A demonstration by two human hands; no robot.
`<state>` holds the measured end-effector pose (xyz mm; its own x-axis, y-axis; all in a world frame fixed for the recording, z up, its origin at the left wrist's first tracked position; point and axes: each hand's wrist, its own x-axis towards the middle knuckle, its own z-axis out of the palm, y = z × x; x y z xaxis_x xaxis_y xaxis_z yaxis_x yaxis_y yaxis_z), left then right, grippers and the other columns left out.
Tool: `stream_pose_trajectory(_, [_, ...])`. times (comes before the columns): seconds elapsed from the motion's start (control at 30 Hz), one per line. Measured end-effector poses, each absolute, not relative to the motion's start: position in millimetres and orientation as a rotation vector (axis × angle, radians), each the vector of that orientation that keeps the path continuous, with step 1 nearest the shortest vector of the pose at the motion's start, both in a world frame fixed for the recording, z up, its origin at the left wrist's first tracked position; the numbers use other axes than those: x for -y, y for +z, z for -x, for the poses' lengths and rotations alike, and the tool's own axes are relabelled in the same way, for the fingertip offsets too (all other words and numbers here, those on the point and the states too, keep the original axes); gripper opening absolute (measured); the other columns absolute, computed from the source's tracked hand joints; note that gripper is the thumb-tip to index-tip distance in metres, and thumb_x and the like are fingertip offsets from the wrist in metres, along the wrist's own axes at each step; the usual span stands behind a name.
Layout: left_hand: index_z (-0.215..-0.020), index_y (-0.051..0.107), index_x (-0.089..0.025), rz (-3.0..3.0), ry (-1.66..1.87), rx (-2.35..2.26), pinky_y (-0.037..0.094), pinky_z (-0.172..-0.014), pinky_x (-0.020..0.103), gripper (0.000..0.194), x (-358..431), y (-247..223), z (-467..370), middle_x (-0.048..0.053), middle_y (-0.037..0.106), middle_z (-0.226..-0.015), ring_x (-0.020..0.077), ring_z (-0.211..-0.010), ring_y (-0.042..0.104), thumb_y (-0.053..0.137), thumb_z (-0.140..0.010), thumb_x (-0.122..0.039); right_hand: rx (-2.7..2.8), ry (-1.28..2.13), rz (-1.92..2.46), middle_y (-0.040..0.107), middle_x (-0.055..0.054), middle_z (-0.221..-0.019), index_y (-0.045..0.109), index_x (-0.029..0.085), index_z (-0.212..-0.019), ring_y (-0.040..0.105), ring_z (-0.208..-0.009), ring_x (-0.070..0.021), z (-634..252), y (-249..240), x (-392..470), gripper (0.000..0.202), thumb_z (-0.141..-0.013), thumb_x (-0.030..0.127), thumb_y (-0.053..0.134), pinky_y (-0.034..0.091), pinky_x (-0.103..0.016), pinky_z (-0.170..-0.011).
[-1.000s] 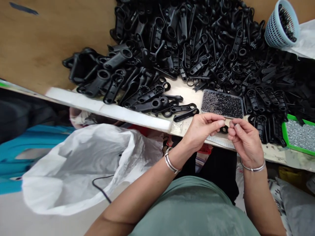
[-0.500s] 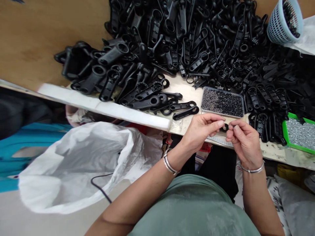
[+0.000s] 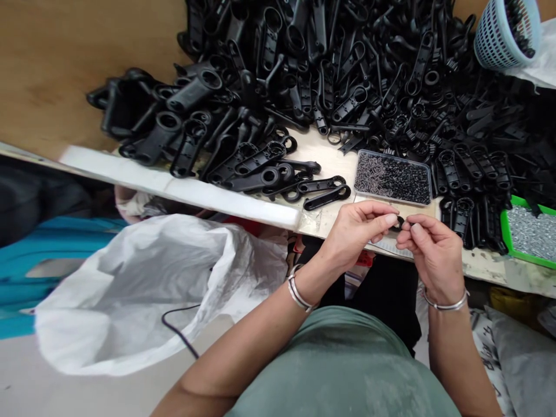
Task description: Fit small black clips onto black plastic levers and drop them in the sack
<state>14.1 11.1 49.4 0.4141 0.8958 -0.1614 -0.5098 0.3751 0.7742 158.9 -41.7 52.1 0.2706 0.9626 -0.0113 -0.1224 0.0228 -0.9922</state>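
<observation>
My left hand (image 3: 358, 231) and my right hand (image 3: 434, 246) meet over the bench's front edge, fingertips almost touching. Thumb and forefinger of the left are closed in a pinch at a small black part (image 3: 396, 225), mostly hidden by the fingers. The right hand is pinched too, against the other side of that part; whatever its fingertips hold is too small to name. Just beyond the hands is a clear plastic box (image 3: 393, 201) full of tiny dark pieces. To its left lie black plastic arm-shaped parts (image 3: 326, 198) with ring ends.
Black plastic parts (image 3: 269, 87) are heaped across the bench. A green tray (image 3: 506, 231) of small silvery pieces stands at right, a blue basket (image 3: 497, 43) at back right. White foam strip (image 3: 217, 200) edges the bench at left; an open white sack (image 3: 130, 289) is below.
The right fingertips have moved slightly left, closer to the left ones and the small black part. The left hand keeps its pinch. The view has shifted slightly.
</observation>
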Motion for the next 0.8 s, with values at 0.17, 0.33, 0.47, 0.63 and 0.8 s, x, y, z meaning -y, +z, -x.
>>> stream_pose_trajectory(0.17, [-0.076, 0.073, -0.013, -0.688, 0.97, -0.634, 0.036, -0.046, 0.018, 0.032, -9, 49, -15, 0.001, 0.068, -0.066, 0.003, -0.048, 0.046, 0.089, -0.057, -0.033, 0.921, 0.968, 1.318, 0.071, 0.0, -0.077, 0.072, 0.02, -0.086, 0.068, -0.062, -0.0116, -159, 51, 47, 0.013, -0.078, 0.028, 0.077, 0.061, -0.026, -0.061])
stream_pose_trajectory(0.33, [-0.076, 0.074, -0.014, -0.677, 0.944, -0.617, 0.035, -0.048, 0.019, 0.027, -7, 47, -16, 0.001, 0.067, -0.066, 0.0027, -0.05, 0.044, 0.088, -0.06, -0.031, 0.922, 0.999, 1.186, 0.068, 0.004, -0.073, 0.072, 0.023, -0.081, 0.062, -0.058, -0.0072, -156, 52, 45, 0.013, -0.072, 0.018, 0.08, 0.054, -0.018, -0.058])
stream_pose_trajectory(0.47, [-0.075, 0.075, -0.014, -0.684, 0.942, -0.619, 0.033, -0.047, 0.019, 0.025, -5, 45, -15, 0.0, 0.065, -0.063, 0.0036, -0.05, 0.044, 0.088, -0.059, -0.029, 0.832, 1.009, 1.127, 0.067, 0.003, -0.078, 0.072, 0.024, -0.076, 0.061, -0.059, -0.0073, -152, 53, 41, 0.016, -0.066, 0.017, 0.082, 0.054, -0.02, -0.058])
stream_pose_trajectory(0.63, [-0.075, 0.076, -0.013, -0.706, 0.939, -0.587, 0.032, -0.047, 0.019, 0.029, -3, 46, -15, 0.0, 0.064, -0.058, 0.0039, -0.049, 0.043, 0.089, -0.058, -0.032, 0.834, 1.083, 1.067, 0.066, 0.003, -0.079, 0.073, 0.025, -0.074, 0.06, -0.061, -0.0078, -151, 50, 38, 0.017, -0.063, 0.022, 0.086, 0.055, -0.022, -0.061])
stream_pose_trajectory(0.8, [-0.075, 0.077, -0.013, -0.71, 0.905, -0.597, 0.03, -0.045, 0.018, 0.03, -2, 47, -16, -0.002, 0.059, -0.053, 0.0035, -0.047, 0.041, 0.089, -0.057, -0.034, 0.851, 1.08, 1.042, 0.067, 0.003, -0.081, 0.074, 0.025, -0.072, 0.064, -0.065, -0.0088, -152, 48, 36, 0.015, -0.063, 0.02, 0.086, 0.058, -0.021, -0.061])
